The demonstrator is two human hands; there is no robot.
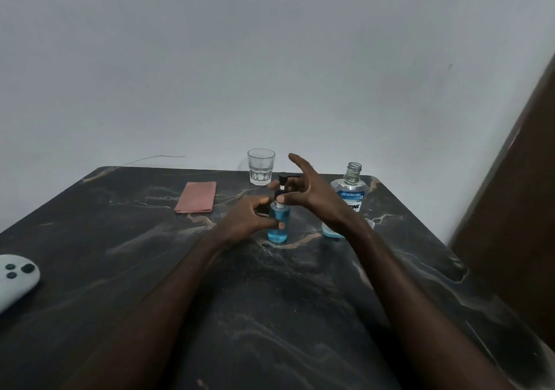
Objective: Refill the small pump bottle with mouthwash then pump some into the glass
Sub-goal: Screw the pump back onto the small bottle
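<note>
Small clear pump bottle of blue mouthwash: light, slick, tippy; left hand wrapped around body, right hand pinching black pump collar.

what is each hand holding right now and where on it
The left hand grips the small pump bottle around its body. The right hand pinches the black pump collar at its neck.

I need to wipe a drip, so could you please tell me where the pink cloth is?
In the head view, the folded pink cloth lies flat on the dark marble table, left of centre near the far edge, left of the glass.
</note>
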